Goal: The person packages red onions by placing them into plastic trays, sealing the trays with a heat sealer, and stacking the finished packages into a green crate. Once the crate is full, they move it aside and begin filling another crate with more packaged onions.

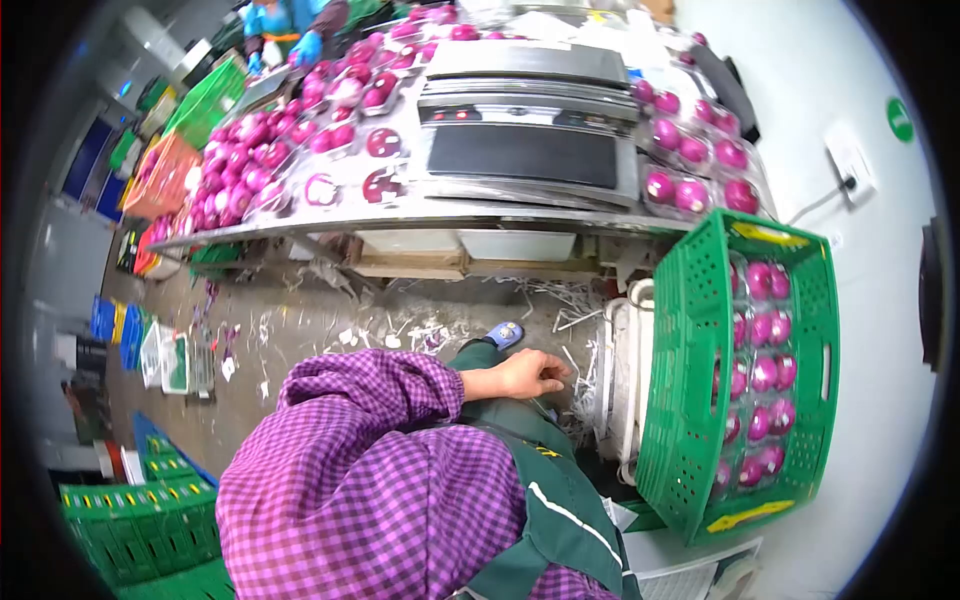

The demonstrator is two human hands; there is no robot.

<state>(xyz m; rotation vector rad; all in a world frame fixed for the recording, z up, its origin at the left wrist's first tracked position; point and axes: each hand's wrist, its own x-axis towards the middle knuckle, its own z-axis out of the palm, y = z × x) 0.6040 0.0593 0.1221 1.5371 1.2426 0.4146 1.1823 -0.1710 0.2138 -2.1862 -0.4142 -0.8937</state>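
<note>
Over the green workwear (pixel 520 420), the left hand (pixel 530 375) curls loosely, its grip impossible to tell

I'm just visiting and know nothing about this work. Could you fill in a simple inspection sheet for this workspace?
Surface: long grey metal table, carrying a silver box-shaped machine with a black front panel.
Job's things: loose round purple onions heaped on the table; clear plastic onion packs lined up in a green perforated plastic crate.
Clutter: white paper-like strips scattered on the floor.
Hands: left hand loosely bent, nothing seen in it; right hand not in view.
Cables: thin dark cable plugged into a white wall socket; far end not traceable.
Surroundings: white wall at right; a co-worker's blue-gloved hand across the table.
</note>
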